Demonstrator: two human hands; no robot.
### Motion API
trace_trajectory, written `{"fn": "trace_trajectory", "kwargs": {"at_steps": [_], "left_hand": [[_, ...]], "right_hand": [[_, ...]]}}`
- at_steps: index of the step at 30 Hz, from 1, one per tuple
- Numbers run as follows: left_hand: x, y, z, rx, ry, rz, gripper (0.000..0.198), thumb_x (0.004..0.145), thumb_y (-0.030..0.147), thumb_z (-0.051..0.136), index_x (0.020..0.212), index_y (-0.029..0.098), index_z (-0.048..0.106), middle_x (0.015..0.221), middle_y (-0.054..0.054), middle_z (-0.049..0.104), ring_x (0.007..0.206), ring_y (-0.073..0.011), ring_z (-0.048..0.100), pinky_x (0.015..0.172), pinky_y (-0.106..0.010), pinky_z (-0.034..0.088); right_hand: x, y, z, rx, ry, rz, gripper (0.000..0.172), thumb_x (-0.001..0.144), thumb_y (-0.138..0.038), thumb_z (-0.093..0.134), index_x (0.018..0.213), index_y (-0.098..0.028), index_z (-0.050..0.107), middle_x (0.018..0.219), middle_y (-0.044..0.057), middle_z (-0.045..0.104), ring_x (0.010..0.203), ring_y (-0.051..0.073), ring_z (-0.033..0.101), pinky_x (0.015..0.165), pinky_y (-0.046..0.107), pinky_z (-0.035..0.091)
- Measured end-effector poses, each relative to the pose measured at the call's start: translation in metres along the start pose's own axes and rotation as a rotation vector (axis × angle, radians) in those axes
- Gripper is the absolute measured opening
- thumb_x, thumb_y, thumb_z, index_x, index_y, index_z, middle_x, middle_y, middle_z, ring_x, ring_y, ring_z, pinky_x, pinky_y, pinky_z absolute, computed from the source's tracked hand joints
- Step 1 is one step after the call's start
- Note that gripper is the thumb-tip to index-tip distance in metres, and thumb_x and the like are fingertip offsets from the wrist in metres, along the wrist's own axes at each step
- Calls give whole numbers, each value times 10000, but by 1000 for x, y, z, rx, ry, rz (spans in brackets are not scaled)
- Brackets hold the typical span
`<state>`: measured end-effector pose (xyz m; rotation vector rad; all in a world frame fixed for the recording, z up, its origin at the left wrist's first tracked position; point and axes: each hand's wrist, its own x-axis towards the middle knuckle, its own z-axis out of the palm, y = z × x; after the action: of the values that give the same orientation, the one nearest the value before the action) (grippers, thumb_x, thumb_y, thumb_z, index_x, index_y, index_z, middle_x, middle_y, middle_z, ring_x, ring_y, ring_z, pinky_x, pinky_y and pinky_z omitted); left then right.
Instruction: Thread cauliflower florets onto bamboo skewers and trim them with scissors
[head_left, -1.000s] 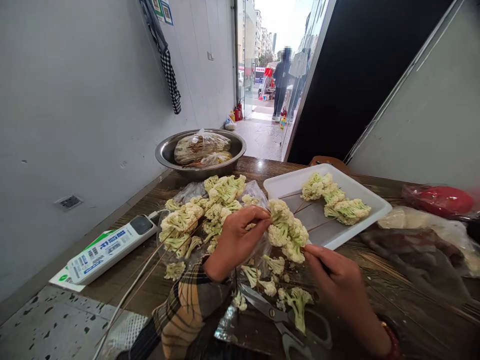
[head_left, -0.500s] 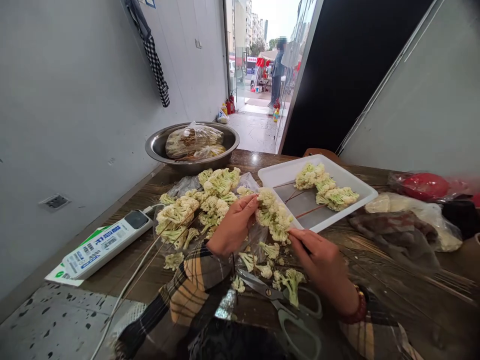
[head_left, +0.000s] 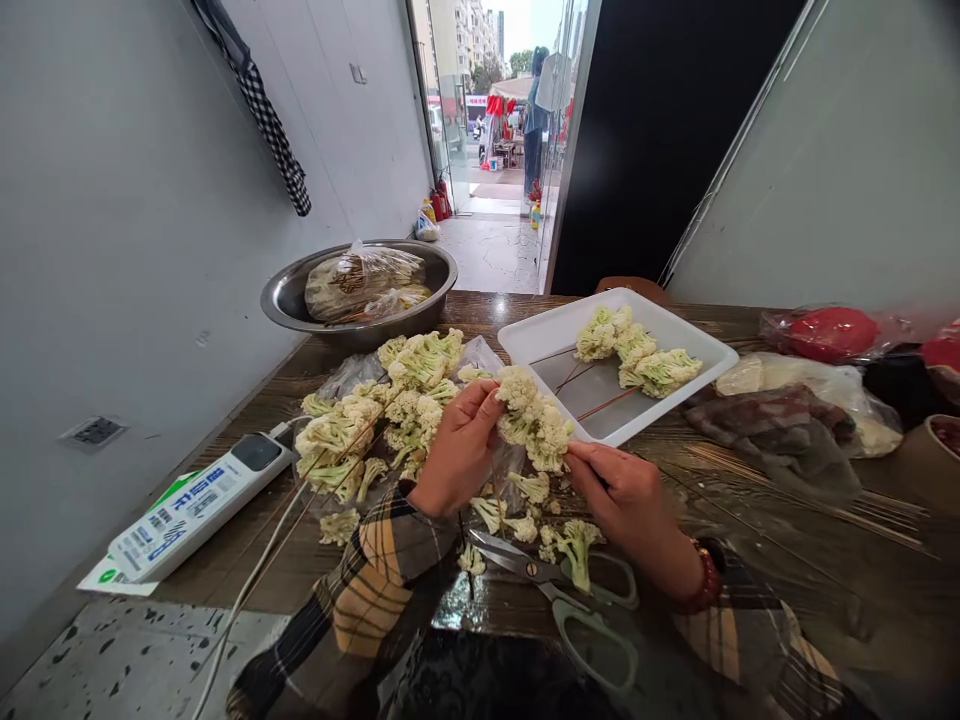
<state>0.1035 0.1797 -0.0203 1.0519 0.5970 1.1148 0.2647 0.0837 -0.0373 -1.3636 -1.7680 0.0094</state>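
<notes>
Between my two hands hangs a bunch of pale cauliflower florets [head_left: 532, 418], pressed together in a row. My left hand [head_left: 459, 450] pinches its upper left end with thumb and fingers. At the lower right end, the fingertips of my right hand [head_left: 622, 495] are closed on it; any skewer inside is hidden. A cauliflower pile [head_left: 341, 435], with thin skewers [head_left: 296, 510] sticking out, lies left of my hands on plastic bags. Below them are loose floret pieces [head_left: 577, 552] and green-handled scissors [head_left: 561, 597] with parted blades.
A white tray [head_left: 716, 362] with skewered cauliflower stands behind my right hand. At the back left is a metal basin [head_left: 281, 300] holding bagged food. A power strip [head_left: 202, 510] lies left. Bare skewers [head_left: 810, 500], a cloth [head_left: 772, 430] and a bowl [head_left: 930, 450] are right.
The view has turned slightly right, so everything sits further left in the picture. Both hands keep their grip on the cauliflower, with little visible change.
</notes>
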Motion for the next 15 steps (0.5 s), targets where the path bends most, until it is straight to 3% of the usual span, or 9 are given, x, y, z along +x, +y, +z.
{"fn": "trace_trajectory", "kwargs": {"at_steps": [6,15], "left_hand": [[-5,-3,3,47,37,17,265,756,424,714,896,208,651,762,17,607,626,-93,512,567,-194,408],[-5,-1,9,-29,33,-33,296,728,418,742,913,201,663,809,9,651,700,-110,576,666,-215,461]], "right_hand": [[-2,1,1,-5,22,-29,233,932,-179,485,1020,-195,700,930,77,764,844,192,725,786,299,582],[-2,2,1,61,7,-5,222,924,-187,496,1013,-198,699,955,75,757,884,191,710,835,305,555]]}}
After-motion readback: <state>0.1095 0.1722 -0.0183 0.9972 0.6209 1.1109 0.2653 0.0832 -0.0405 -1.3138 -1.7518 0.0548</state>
